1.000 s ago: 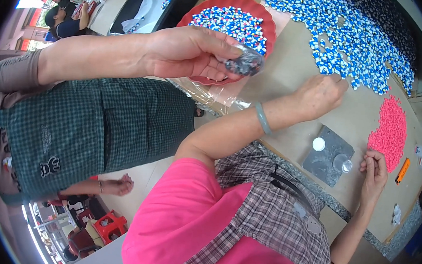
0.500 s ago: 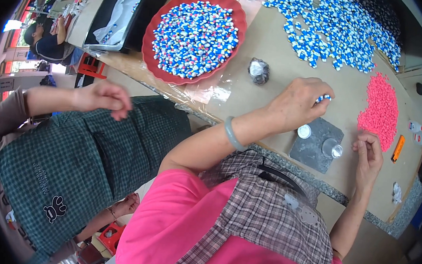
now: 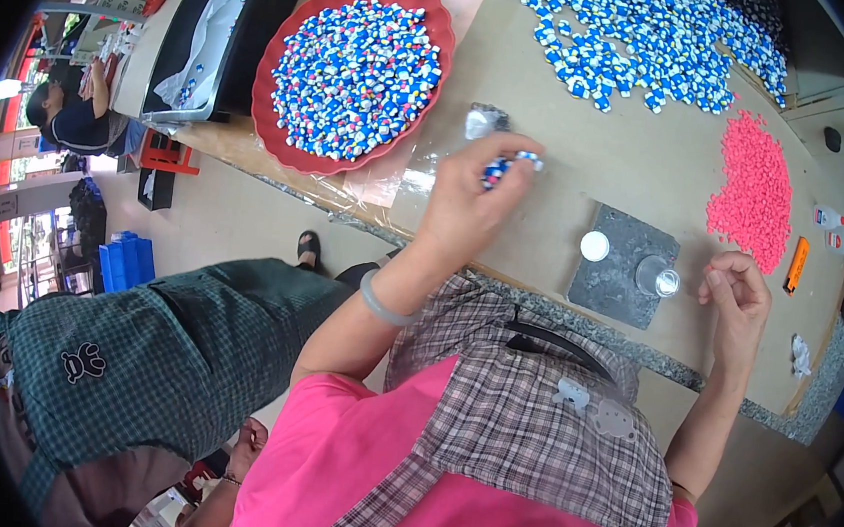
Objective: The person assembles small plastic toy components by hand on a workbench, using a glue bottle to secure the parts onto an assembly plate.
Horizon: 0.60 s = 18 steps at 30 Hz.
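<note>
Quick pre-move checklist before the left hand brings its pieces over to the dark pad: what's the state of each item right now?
1. Left hand holds small blue-and-white pieces: ok.
2. Dark pad lies flat by the table edge: ok.
3. White cap and clear cylinder stand on the pad: ok.
4. Right hand beside the pad, fingers curled; holding anything: cannot tell.
5. Path from left hand to pad free of loose parts: ok.

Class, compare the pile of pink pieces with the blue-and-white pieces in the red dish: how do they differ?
The pink pieces are one colour; the dish pieces mix blue, white and some red. The pink pieces lie bare on the table; the others fill a red dish. Both are small loose pieces.
</note>
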### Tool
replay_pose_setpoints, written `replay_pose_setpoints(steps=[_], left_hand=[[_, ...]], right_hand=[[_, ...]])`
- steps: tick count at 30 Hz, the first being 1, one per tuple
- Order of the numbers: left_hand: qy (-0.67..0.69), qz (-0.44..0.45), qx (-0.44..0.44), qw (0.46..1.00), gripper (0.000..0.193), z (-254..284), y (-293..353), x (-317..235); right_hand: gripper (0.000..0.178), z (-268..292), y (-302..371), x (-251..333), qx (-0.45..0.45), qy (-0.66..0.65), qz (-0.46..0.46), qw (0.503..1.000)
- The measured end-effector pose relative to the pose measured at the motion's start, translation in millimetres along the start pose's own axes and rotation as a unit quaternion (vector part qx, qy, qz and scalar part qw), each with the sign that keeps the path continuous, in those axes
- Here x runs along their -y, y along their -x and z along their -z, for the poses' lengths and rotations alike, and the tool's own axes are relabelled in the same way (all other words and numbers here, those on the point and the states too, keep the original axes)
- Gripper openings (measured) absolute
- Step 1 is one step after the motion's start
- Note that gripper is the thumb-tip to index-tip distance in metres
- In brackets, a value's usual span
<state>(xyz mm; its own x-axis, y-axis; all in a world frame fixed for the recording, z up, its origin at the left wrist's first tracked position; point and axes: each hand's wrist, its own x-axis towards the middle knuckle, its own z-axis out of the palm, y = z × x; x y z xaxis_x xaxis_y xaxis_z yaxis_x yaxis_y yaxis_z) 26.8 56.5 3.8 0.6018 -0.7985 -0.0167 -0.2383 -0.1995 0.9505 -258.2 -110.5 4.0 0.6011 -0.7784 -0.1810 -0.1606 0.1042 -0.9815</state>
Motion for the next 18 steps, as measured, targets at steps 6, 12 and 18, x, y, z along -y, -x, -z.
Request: replay_pose_setpoints(steps=[6, 12, 18], left_hand=[[0.234, 0.15, -0.037, 0.96, 0.019, 17.0, 13.5, 10.0], [0.367, 0.214, 0.06, 0.903, 0.022, -2.4, 30.3, -7.5], [0.38, 0.182, 0.145, 0.895, 0.022, -27.0, 25.8, -16.9]], right_hand=[[0.007, -1.2, 4.4, 4.0, 0.011, -0.053, -0.007, 0.998], [0.009, -6.3, 7.2, 9.5, 0.04, -0.102, -0.012, 0.994], [0.009, -11.4, 10.6, 12.3, 0.071, -0.124, -0.024, 0.989]])
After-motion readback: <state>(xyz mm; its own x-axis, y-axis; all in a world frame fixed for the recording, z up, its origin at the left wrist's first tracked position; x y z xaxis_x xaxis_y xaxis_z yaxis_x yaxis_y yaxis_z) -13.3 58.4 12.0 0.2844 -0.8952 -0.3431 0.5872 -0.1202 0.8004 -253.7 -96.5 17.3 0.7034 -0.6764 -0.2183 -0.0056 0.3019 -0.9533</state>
